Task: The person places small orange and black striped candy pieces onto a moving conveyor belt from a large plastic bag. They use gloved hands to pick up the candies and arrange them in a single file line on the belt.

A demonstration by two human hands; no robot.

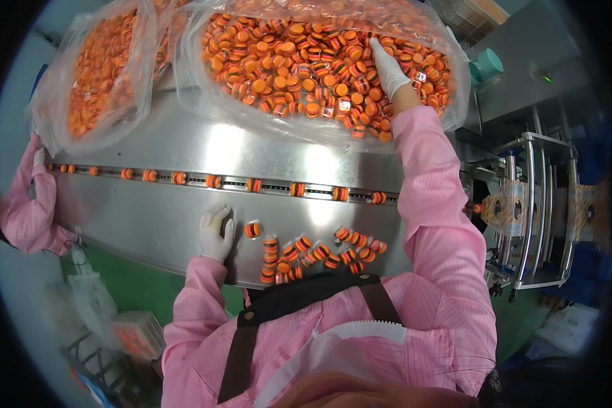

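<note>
My right hand (389,70), in a white glove, lies on the heap of burger-shaped candies (306,68) in a large clear plastic bag (190,64). Its visible fingers are stretched out, and no candy shows in its grip. On the steel table (163,217) rests my left hand (216,238), also gloved, with its fingers slightly bent and apart and nothing seen in them. Just right of it is a single candy (253,230). More candies (302,255), orange with dark and red layers, lie loosely grouped near the table's front edge.
A narrow conveyor channel (275,186) crosses the table, carrying spaced candies toward a roller machine (530,211) at right. A second bag of candies (105,71) stands at far left. There, a co-worker's gloved hand (39,158) is beside the channel. A teal cup (487,66) is at upper right.
</note>
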